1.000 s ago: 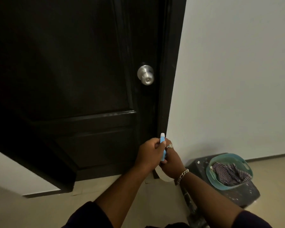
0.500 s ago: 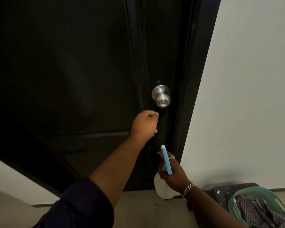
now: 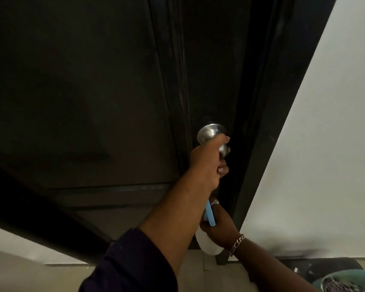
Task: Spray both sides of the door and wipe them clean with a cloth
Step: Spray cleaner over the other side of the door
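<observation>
Left hand [image 3: 209,163] raised, fingers curled round the round silver metal doorknob [image 3: 211,133] of the dark panelled door [image 3: 93,102]. Right hand [image 3: 220,224] lower, fingers wrapped round the white plastic spray bottle with blue trigger [image 3: 207,242]

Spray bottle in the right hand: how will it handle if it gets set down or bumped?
The spray bottle looks like translucent plastic, so probably light and not fragile. The right hand wraps its neck below the blue trigger, suggesting an easy one-handed carry. The tall head over a rounded body may make it tip easily. Fill level cannot be seen.
</observation>
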